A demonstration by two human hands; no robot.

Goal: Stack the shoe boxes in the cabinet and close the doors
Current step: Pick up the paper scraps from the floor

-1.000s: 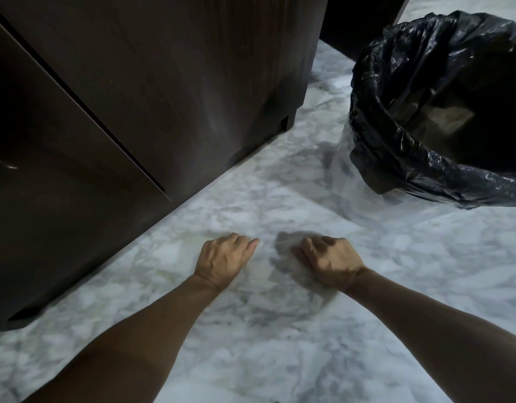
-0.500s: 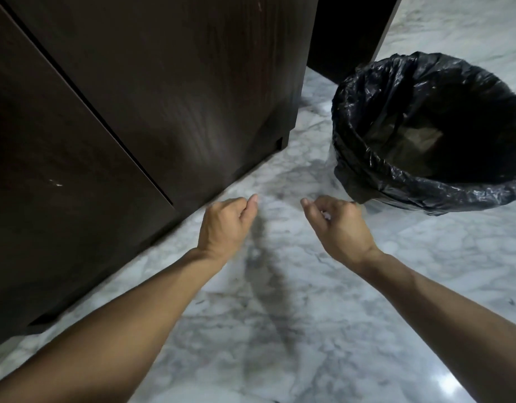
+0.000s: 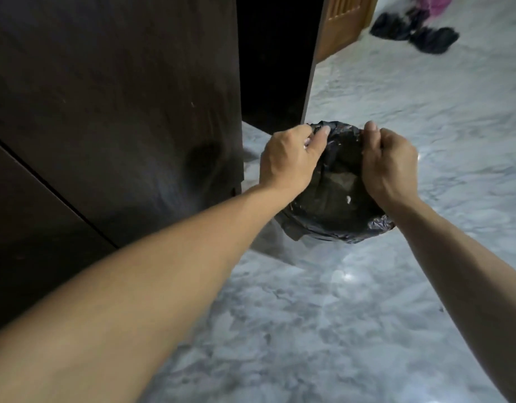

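While the marble floor (image 3: pixel 323 330) fills the lower and right part of the head view, the dark wooden cabinet (image 3: pixel 111 106) stands along its left edge, its doors (image 3: pixel 33 228) closed, with a thin seam running diagonally between two panels. No shoe boxes can be seen; whether they are inside the cabinet cannot be told. Just beyond the cabinet's far corner lies a black gap, and past it a lighter wooden door (image 3: pixel 341 21). Near the floor's far right corner sit dark, blurred items (image 3: pixel 413 33) too indistinct to name.

Just beside the cabinet's near corner stands a bin lined with a black plastic bag (image 3: pixel 335 205), its mouth facing up. Both bare forearms reach out over it. The left hand (image 3: pixel 288 158) hangs over the left side of the rim, fingers curled in and thumb extended; whether it pinches the bag cannot be told. The right hand (image 3: pixel 387 164) hangs over the right side, fingers curled tightly with the thumb raised, and any grip on the plastic is likewise unclear.
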